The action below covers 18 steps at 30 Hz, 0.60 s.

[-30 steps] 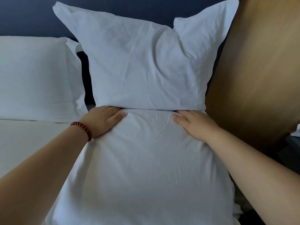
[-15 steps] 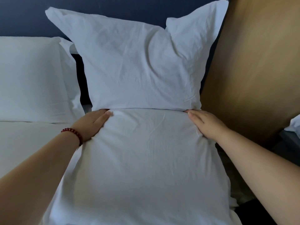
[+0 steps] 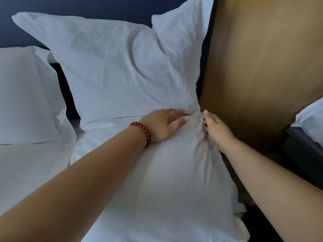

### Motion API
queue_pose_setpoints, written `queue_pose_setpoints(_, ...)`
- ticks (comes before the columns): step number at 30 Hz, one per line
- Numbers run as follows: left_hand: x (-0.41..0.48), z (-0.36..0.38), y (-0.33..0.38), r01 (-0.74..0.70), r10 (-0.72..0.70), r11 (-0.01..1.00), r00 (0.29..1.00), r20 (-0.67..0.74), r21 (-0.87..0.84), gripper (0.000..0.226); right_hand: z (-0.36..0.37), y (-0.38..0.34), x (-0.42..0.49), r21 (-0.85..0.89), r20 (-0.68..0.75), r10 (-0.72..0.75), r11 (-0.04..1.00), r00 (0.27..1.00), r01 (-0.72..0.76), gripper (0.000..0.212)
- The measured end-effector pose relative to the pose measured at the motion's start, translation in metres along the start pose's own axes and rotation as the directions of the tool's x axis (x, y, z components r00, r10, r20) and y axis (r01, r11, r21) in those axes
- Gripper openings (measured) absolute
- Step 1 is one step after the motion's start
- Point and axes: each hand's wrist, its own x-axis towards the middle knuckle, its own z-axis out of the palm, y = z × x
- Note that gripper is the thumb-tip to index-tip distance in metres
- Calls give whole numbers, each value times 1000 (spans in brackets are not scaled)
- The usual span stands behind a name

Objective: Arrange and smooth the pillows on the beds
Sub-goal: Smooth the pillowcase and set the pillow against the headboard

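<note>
Upright pillow (image 3: 122, 70): creased matt white cloth | flat pillow (image 3: 171, 180): smoother cloth | panel (image 3: 262, 67), right: wood-look, satin | bracelet (image 3: 143, 131): glossy red beads

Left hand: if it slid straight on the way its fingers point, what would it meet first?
Most likely the bunched cloth at the corner of the flat pillow, just ahead of the left hand; the right hand, gripping that cloth, sits right behind it. Depth there is hard to judge.

The left hand (image 3: 162, 124) pressed flat on the lying pillow (image 3: 174, 180) below the upright pillow (image 3: 122, 67). The right hand (image 3: 216, 130) pinched the lying pillow's bunched corner.
</note>
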Motion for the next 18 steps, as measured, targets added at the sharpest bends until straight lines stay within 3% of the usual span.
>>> queue_pose_setpoints(3,28,14,7,34,-35,999,999,42,11,64,0,7,21,194,35,93,976,995,-98,60)
queue_pose_setpoints(7,41,29,4,-6,8,998,1000,-27,66,64,5,3,55,397,171,193,884,966,-247,65)
queue_pose_setpoints(11,44,37,4,-85,93,992,992,-85,92,78,12,8,74,470,185,289,814,939,-343,66)
queue_pose_setpoints(13,51,41,6,-36,43,996,996,-83,76,78,10,12,77,514,55,299,809,953,-284,55)
queue_pose_setpoints(15,62,47,6,49,-45,997,997,-66,67,69,3,22,80,535,-154,226,837,962,-111,21)
queue_pose_setpoints(16,67,51,6,79,-74,994,995,-60,76,64,1,23,76,530,-205,199,845,958,-62,12)
queue_pose_setpoints(18,73,56,7,115,-113,989,993,-28,90,62,3,34,73,559,-173,220,825,960,-88,15)
